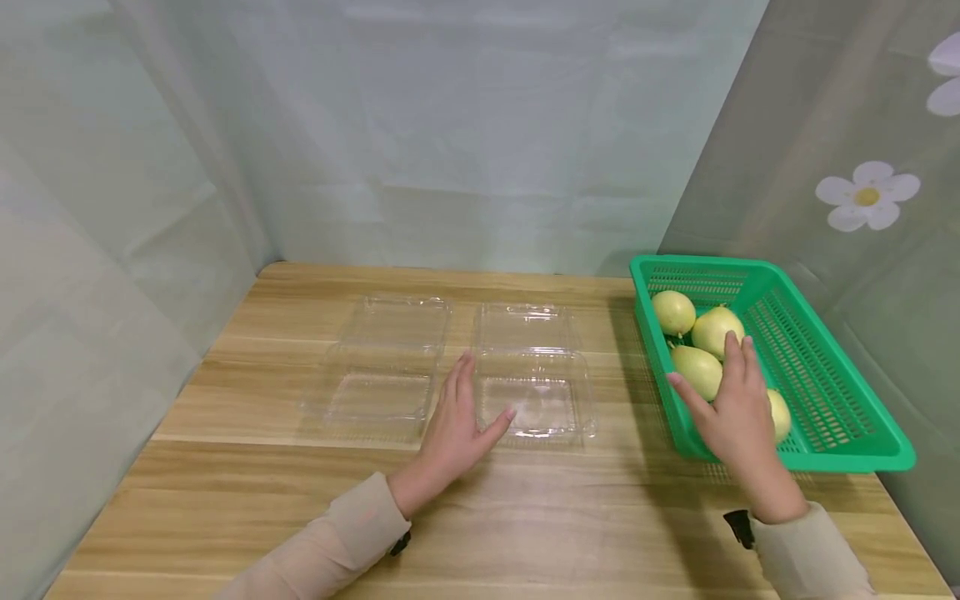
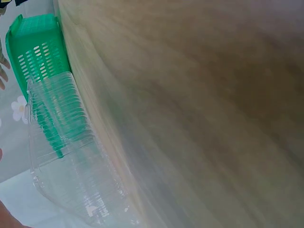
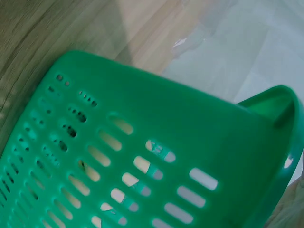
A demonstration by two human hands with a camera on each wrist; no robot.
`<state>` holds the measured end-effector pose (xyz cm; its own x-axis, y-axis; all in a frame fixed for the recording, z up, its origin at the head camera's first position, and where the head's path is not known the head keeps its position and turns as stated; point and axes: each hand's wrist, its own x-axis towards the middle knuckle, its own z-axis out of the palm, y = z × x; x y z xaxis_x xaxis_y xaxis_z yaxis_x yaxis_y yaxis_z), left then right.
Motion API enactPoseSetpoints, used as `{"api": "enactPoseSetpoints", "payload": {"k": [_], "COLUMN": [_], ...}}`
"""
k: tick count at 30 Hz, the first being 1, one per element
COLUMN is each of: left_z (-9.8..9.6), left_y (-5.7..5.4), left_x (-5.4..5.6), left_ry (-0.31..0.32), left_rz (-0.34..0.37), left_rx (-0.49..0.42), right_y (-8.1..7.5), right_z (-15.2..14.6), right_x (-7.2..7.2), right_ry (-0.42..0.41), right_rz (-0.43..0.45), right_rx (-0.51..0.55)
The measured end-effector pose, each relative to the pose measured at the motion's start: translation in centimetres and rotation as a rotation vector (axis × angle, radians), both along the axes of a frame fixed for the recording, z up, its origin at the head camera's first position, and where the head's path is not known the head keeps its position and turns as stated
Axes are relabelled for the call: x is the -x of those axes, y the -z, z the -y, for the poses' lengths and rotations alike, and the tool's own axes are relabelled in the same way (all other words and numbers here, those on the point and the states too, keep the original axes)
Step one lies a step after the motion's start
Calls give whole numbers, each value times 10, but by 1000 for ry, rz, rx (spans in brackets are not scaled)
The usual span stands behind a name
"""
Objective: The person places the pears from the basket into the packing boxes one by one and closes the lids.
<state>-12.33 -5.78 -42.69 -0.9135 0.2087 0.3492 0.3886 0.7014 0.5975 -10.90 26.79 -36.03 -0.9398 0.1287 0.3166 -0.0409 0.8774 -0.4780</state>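
Bottom edge: beige sleeves (image 1: 337,533), black bit (image 1: 740,528) at the right cuff. Left hand (image 1: 457,425), frame center-low: fingers straight, thumb apart, nothing gripped, just beside the right clear container (image 1: 529,354). Left clear container (image 1: 386,348) sits left of it; both have their lids laid back, on the wood table (image 1: 525,517). Right hand (image 1: 738,417), lower right: fingers extended, thumb apart, over the green basket (image 1: 847,461); can't tell if it touches fruit. Four yellow-green fruits (image 1: 696,372) in the basket's left part; hand partly hides two. Basket wall blocks most of the right wrist view. Behind: pale sheet (image 1: 480,142), white flower print (image 1: 867,197) upper right.
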Motion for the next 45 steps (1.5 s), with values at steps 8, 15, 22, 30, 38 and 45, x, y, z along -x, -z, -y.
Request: {"api": "enactPoseSetpoints", "payload": {"k": [8, 15, 22, 30, 38, 45], "left_z": [-2, -2, -4, -5, -8, -9], "left_y": [1, 2, 1, 5, 6, 6], "left_x": [-2, -5, -6, -7, -10, -9], "left_ry": [-19, -39, -34, -42, -55, -43], "left_rz": [85, 168, 223, 321, 368, 365], "left_rx": [-42, -98, -162, -276, -316, -313], "right_y": [-1, 1, 2, 2, 3, 7], "right_z": [-10, -17, -26, -37, -48, -60], "right_x": [2, 3, 4, 5, 5, 4], "right_ry": [24, 45, 67, 90, 108, 112], "right_rz": [10, 37, 63, 102, 122, 135], "right_rx": [22, 22, 26, 21, 26, 30]}}
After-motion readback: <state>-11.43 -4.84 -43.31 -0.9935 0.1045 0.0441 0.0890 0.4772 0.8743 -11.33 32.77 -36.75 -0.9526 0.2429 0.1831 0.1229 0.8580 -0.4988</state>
